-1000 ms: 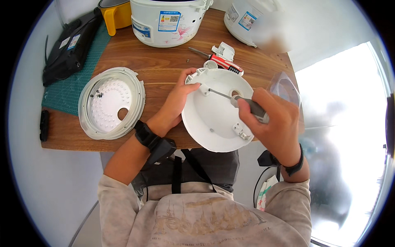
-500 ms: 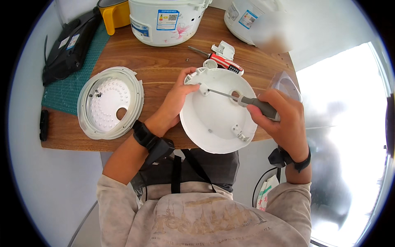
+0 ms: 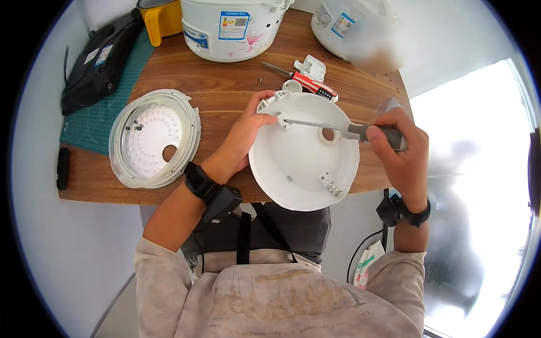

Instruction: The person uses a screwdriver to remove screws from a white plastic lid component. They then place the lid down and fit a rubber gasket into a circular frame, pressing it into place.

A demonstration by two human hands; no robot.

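Note:
My left hand (image 3: 245,135) is closed on the upper left rim of a round white plastic rice cooker lid shell (image 3: 298,169), its thumb lying over the edge next to a small bracket. The shell's hollow inside faces up at the front edge of the table. My right hand (image 3: 401,146) grips the grey handle of a screwdriver (image 3: 378,136). Its shaft lies nearly level across the shell, above a round hole, and the tip meets the small bracket beside my left thumb. Whether a screw sits under the tip is too small to tell.
To the left lies a round inner lid (image 3: 155,138) with several dark screws in it. Beyond the shell are a red-and-black screwdriver (image 3: 313,85) and a white plastic part (image 3: 311,67). Rice cookers (image 3: 231,34) stand at the back. A black device (image 3: 101,62) rests on a green cutting mat (image 3: 84,130).
My right hand has swung to the right and slightly up, bringing the screwdriver to a flatter angle. Its tip stays at the bracket. My left hand keeps its hold.

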